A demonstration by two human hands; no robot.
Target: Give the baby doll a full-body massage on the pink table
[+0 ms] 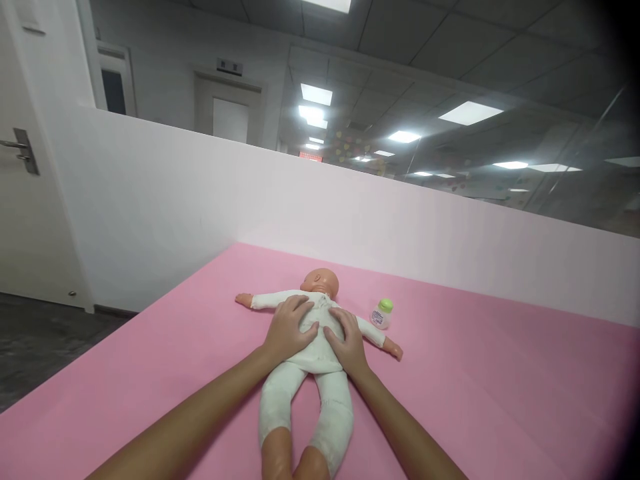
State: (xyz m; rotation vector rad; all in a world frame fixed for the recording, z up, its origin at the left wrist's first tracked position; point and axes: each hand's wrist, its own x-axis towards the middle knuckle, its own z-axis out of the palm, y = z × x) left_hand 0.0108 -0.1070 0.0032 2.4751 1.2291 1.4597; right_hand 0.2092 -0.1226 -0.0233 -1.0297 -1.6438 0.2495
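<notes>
Pink matting covers a broad flat surface, and a baby doll lies on its back in the middle of it, feet toward the viewer and head pointing away. Nearest the viewer, the doll's bare feet reach the bottom edge of the view, with its legs in a soft white sleepsuit just beyond them. Two bare forearms come in from below, one on each side of the doll's legs. The left hand rests flat on the doll's chest, fingers spread and open, pressing on the cloth rather than gripping it. The right hand lies just beside it on the doll's belly and side, also open and palm down, its fingers nearly touching those of the left. The doll's arms stretch straight out to either side. Just beyond the doll's outstretched arm on the right stands a small clear bottle with a green cap, close to that arm but not touching it. Beyond the doll's head, a low white partition wall borders the mat. Left of the doll, further off, is a white door with a metal handle.
</notes>
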